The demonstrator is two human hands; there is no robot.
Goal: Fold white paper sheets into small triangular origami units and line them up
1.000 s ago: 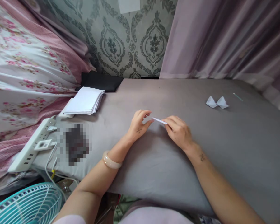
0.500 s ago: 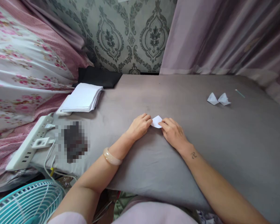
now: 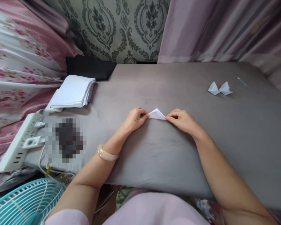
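- Folded paper (image 3: 157,114): white, peak pointing away from me, located right of the paper stack (image 3: 72,90) and nearer me; contact with the grey cloth (image 3: 140,159) cannot be confirmed.
- My left hand (image 3: 137,119) pinches its left corner, my right hand (image 3: 182,120) its right corner; presumably gripped at both ends to steady the lower edge.
- Pose: forearms converge from either side, fingertips facing each other.
- Two pointed paper shapes (image 3: 214,89): far right of the stack, apparently set aside for working room.
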